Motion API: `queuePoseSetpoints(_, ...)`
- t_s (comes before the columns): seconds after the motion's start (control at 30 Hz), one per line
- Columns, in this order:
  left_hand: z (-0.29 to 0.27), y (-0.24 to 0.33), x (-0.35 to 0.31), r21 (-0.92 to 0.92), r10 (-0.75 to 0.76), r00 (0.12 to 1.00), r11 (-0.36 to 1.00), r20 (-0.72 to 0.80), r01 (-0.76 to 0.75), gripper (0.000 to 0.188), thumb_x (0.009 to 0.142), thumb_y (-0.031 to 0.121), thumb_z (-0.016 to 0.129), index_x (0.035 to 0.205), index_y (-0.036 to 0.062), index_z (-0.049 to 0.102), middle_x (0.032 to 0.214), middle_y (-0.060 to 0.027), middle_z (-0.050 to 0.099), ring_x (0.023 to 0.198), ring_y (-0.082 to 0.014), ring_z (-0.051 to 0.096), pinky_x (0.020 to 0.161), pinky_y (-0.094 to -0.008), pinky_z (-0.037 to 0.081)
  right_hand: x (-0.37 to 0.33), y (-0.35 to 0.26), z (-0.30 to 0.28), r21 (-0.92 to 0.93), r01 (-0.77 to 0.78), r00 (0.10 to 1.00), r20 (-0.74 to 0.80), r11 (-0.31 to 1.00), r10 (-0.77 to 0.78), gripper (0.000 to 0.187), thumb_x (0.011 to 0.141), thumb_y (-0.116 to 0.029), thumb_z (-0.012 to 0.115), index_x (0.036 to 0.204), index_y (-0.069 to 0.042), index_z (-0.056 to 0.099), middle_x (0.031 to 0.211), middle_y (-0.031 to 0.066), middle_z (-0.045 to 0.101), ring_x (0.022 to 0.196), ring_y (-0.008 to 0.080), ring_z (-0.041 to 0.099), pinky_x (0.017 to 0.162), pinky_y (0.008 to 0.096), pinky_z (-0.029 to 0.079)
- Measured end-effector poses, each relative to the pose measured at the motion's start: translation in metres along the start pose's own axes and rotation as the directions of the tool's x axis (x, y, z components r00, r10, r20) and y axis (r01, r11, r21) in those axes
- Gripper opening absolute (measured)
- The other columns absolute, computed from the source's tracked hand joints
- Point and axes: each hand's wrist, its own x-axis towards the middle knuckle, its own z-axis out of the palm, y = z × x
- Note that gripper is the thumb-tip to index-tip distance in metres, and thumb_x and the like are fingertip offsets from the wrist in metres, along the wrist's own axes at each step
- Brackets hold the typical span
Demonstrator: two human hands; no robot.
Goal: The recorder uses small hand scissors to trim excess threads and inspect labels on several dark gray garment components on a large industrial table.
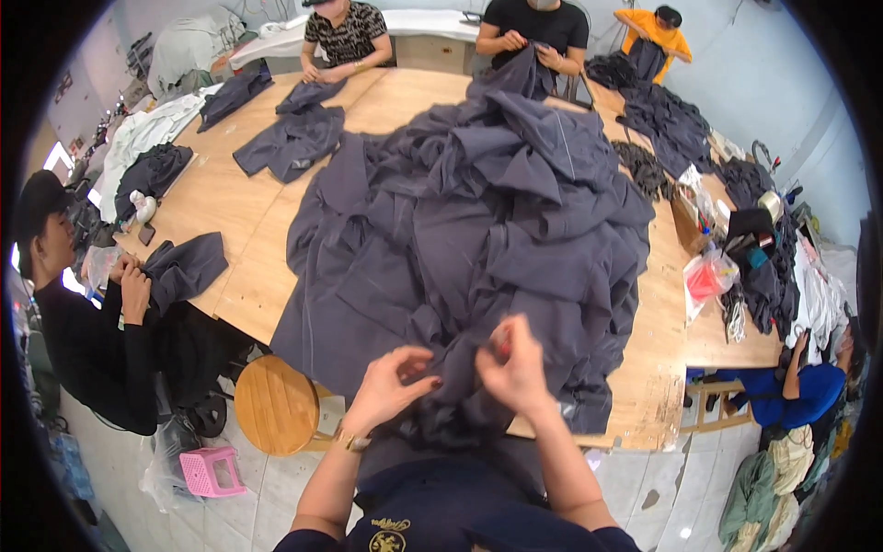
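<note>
A large heap of dark grey garments (pixel 451 230) covers the middle of the wooden table in front of me. My left hand (pixel 394 385) is over the near edge of the heap, its fingers bent and the thumb apart from them, with nothing visible between. To its right, my right hand (pixel 515 368) is curled closed and slightly blurred. A small red spot (pixel 505 350) shows at its fingers; I cannot tell what it is. Dark grey cloth (pixel 451 391) hangs below and between both hands, close to my body.
The wooden table (pixel 267 221) has smaller grey garments (pixel 292 143) at the far left. People work around it, including one in black (pixel 87 331) at left. A round wooden stool (pixel 276 405) and a pink plastic stool (pixel 212 471) stand at lower left. Bags and cloth crowd the right.
</note>
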Motion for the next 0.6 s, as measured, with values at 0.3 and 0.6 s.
queuePoseSetpoints(0.3,0.022,0.025,0.012,0.145,0.353,0.888,0.935,-0.293,-0.324,0.032,0.074,0.01,0.072,0.103,0.0015,0.061,0.096,-0.0071,0.063,0.088,-0.0174,0.06,0.079,-0.0282,0.047,0.013,0.006,-0.013,-0.024,-0.014,0.967,-0.256,1.0,0.008,0.034,0.072,-0.002,0.07,0.09,-0.003,0.041,0.071,0.0105,0.054,0.062,0.0232,0.059,0.06,0.0298,0.047)
queuePoseSetpoints(0.6,0.028,0.059,0.041,-0.075,0.303,0.949,0.952,0.09,-0.297,0.024,0.089,0.01,0.06,0.111,-0.0005,0.059,0.094,-0.0052,0.064,0.087,-0.0083,0.056,0.078,-0.0233,0.046,0.002,0.006,-0.004,-0.095,0.046,0.991,-0.124,0.994,-0.058,0.048,0.069,-0.008,0.075,0.1,-0.003,0.039,0.075,0.0135,0.057,0.067,0.0323,0.061,0.058,0.0362,0.047)
